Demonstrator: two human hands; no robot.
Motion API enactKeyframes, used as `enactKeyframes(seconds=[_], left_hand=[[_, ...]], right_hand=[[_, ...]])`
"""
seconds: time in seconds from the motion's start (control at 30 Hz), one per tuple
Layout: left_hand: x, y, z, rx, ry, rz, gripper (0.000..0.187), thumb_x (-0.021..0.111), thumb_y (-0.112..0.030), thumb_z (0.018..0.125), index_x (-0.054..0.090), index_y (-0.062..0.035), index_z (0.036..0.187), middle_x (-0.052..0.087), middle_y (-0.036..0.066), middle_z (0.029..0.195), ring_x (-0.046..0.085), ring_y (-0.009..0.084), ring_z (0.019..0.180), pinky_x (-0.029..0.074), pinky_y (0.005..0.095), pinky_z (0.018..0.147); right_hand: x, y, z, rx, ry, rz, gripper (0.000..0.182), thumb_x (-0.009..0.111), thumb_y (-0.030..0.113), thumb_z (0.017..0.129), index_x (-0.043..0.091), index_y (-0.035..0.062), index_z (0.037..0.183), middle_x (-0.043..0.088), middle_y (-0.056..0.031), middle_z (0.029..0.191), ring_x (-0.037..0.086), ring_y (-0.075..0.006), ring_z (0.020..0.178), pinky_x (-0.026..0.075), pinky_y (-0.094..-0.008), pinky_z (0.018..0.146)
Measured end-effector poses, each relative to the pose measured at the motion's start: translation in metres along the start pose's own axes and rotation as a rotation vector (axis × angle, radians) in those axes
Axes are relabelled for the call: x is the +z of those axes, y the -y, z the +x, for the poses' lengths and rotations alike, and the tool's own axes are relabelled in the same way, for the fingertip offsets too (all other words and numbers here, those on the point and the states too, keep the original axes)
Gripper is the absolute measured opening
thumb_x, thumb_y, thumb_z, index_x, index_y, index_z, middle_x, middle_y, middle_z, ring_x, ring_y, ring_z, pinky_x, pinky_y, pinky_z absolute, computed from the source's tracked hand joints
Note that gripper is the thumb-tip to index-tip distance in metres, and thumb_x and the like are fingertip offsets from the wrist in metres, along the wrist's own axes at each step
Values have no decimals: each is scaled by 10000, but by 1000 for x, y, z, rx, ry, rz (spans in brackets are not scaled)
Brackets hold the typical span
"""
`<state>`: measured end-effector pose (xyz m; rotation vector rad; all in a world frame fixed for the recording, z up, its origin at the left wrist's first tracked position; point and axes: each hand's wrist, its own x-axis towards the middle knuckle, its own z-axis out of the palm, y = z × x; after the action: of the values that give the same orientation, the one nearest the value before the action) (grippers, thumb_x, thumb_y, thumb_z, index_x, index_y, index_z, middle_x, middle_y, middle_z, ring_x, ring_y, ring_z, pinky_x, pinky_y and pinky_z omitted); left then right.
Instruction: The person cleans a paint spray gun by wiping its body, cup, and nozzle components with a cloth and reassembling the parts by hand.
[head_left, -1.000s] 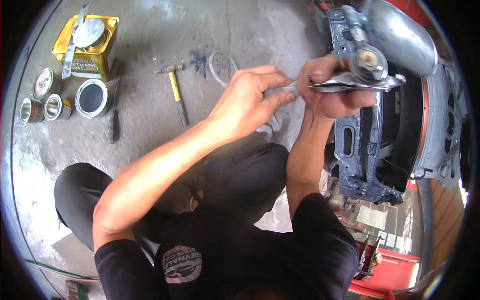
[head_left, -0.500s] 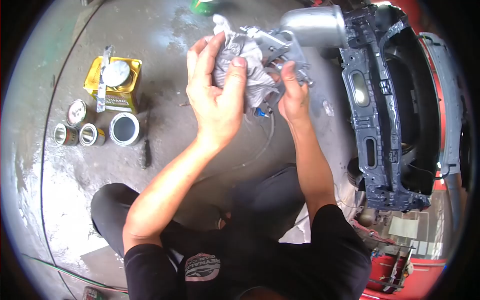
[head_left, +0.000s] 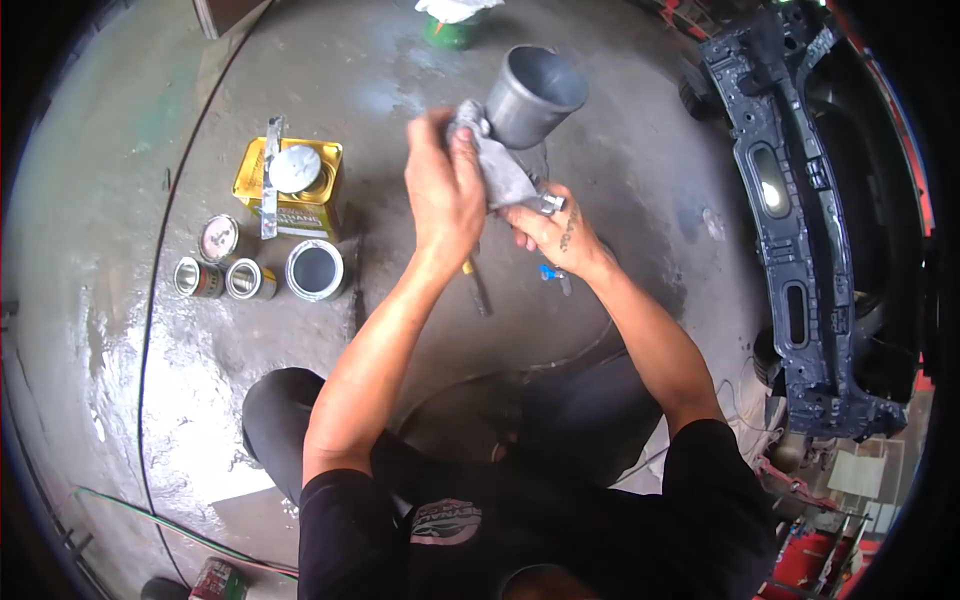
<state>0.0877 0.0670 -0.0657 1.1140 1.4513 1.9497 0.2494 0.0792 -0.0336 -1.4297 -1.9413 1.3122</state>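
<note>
In the head view, my right hand (head_left: 565, 235) is closed round the handle of a spray gun (head_left: 528, 115) with an open grey metal cup on top. The cup tilts, its mouth facing up and away. My left hand (head_left: 443, 190) grips a crumpled grey-white rag (head_left: 507, 180) and presses it against the gun body just below the cup. The rag and my fingers hide most of the gun's body. Below my right hand a blue fitting (head_left: 548, 272) shows, with a thin hose (head_left: 570, 360) running down towards my legs.
On the floor to the left stand a yellow tin (head_left: 290, 218) with a flat stick (head_left: 271, 190) across it, an open can of dark grey paint (head_left: 315, 270) and smaller cans (head_left: 250, 280). A dark car panel (head_left: 785, 260) stands at right. A green container (head_left: 447, 32) is at the top.
The spray gun has been turned so its cup now tips upward, mouth showing. My right hand has rotated, its back now towards me. The rag has shifted below the cup. The view has swung left.
</note>
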Motion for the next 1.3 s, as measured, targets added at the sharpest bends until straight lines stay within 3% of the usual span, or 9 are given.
enactKeyframes(seconds=[0.07,0.2,0.53,0.67,0.73,0.93,1.07,1.17,1.3], left_hand=[[-4,8,9,-24,-107,-121,284,543,-208,1105,556,35,1251,622,151,1132,601,228,1064,480,369,970],[2,-3,0,261,-34,133,417,494,-311,1129,515,55,1328,620,181,1210,602,248,1097,464,370,1006],[-43,21,49,-115,-145,-163,306,541,-258,1125,634,14,1020,624,35,923,525,105,820,456,273,724],[-54,-21,37,94,192,97,381,678,-298,1038,618,11,1253,684,149,1113,634,284,1082,529,395,900],[-49,2,29,592,477,537,487,744,-279,977,596,-6,1352,672,201,1242,586,386,1241,511,460,1012],[-45,-12,12,237,710,818,496,788,-121,848,660,-36,1319,608,216,1376,578,413,1256,491,473,1034],[-47,-4,8,185,767,835,411,783,-142,836,682,25,1198,737,192,1072,715,406,964,570,458,828],[-49,-5,19,-518,829,337,481,804,-212,856,665,69,1221,749,173,992,740,348,924,574,439,832],[-48,20,16,-975,320,-625,328,634,-109,983,644,77,1253,719,154,1059,726,244,926,604,367,857]], right_hand=[[6,-5,5,-36,13,-16,171,694,194,941,716,26,967,678,-65,712,622,-133,611,481,-315,578],[25,-18,2,-125,33,-81,284,671,134,934,713,36,1197,741,-119,864,683,-173,777,534,-366,732],[27,-44,-17,-125,200,-185,541,702,195,957,606,167,1488,694,-122,779,623,-177,660,517,-364,692],[19,-53,-7,-122,144,-225,532,684,167,933,623,158,1462,738,-192,873,685,-262,691,546,-391,728],[19,-55,-4,-235,60,-236,538,679,153,914,630,152,1450,735,-213,877,695,-305,702,552,-408,737],[11,-55,-5,-95,135,-367,539,643,105,880,650,164,1416,732,-237,949,732,-392,868,558,-479,809],[20,-81,0,-252,75,-553,589,632,54,854,639,188,1427,741,-219,1023,726,-399,905,574,-485,845],[21,-90,0,-198,132,-724,625,630,17,842,617,162,1449,737,-213,1059,725,-399,920,581,-488,864],[24,-97,1,-59,218,-758,721,650,-3,824,548,141,1523,729,-239,1061,729,-396,1021,557,-511,930]])
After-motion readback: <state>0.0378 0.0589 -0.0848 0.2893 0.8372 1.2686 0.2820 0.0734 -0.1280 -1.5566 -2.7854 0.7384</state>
